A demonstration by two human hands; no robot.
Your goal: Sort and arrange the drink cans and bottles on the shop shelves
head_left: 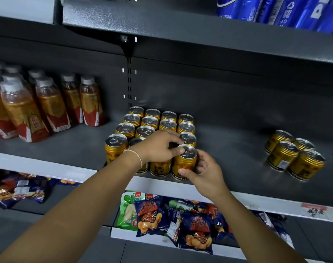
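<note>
At shelf (230, 160) front edge, gold can (185, 165)

Bottles (48, 103) left of cans (158, 122), same shelf (228, 152).

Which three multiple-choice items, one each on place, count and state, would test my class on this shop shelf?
1. Where do the blue printed drink cans stand?
A. on the shelf above the block of gold cans
B. on the bottom shelf
C. on the floor

2. How many gold ribbed metal cans form the separate group at far right?
A. two
B. four
C. seven

3. How is the front gold can, held by the left hand and right hand, standing?
A. on its side
B. upside down
C. upright

Key: 1 A, they show at top right; 2 B, four lids show; 3 C, its pull-tab lid faces up.
</note>
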